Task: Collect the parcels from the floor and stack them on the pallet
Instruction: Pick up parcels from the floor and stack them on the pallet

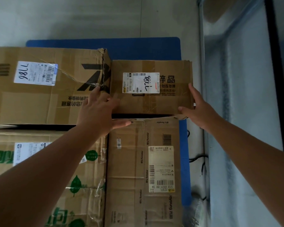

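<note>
two flat, unclenched hands, left hand (97, 110) and right hand (197, 108), against opposite ends of small parcel (152, 86)

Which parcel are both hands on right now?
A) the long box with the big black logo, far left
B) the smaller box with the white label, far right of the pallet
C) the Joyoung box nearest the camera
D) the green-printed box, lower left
B: the left hand and right hand flank the smaller box with the white label, fingers straight against its sides.

Two bare forearms with no sleeves showing, left hand (97, 110) and right hand (198, 108) ungloved
</note>
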Tool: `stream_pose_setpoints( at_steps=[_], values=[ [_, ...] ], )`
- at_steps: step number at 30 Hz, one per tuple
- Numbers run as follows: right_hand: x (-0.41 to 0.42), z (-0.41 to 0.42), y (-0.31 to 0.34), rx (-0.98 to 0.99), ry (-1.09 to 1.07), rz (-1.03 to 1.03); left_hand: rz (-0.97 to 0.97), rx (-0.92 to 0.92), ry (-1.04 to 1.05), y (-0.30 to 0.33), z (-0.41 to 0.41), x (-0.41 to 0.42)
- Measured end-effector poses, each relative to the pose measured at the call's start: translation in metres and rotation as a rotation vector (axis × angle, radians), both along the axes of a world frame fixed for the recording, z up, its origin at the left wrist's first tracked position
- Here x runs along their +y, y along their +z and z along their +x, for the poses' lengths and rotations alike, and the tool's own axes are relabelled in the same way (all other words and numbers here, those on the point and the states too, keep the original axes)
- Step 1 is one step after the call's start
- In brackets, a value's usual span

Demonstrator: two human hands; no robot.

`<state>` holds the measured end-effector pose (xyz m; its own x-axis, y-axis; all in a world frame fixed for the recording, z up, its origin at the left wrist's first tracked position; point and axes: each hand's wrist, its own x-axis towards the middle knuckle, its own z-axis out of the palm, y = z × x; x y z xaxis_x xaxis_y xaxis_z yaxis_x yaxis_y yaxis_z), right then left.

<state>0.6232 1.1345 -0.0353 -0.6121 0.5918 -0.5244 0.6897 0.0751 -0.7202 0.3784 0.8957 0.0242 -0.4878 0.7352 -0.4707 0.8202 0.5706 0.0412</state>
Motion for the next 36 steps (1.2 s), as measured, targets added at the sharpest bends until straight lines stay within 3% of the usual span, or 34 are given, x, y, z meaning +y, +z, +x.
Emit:
stream_pose_setpoints(
  at_steps=[7,11,15,19,25,31,36],
  values=[
    [0.005,0.003,0.037,-0.005,-0.029,0.153,0.374,-0.108,0.141,0.027,-0.008,0.003],
    [-0.016,-0.007,0.092,0.104,0.046,0.194,0.648,-0.25,0.297,0.058,0.002,0.0],
    [-0.062,-0.027,0.166,0.229,0.089,0.148,0.781,-0.403,0.393,0.111,0.015,-0.008],
    [-0.108,-0.04,0.254,0.326,0.058,0.086,0.88,-0.551,0.439,0.186,0.021,-0.03],
    [-0.164,-0.043,0.416,0.42,0.019,0.086,1.018,-0.613,0.482,0.33,0.027,-0.078],
    [-0.206,-0.016,0.563,0.533,0.036,0.175,1.163,-0.603,0.433,0.47,0.05,-0.133],
    [-0.24,0.015,0.645,0.651,0.122,0.213,1.244,-0.49,0.351,0.567,0.09,-0.183]
  ],
)
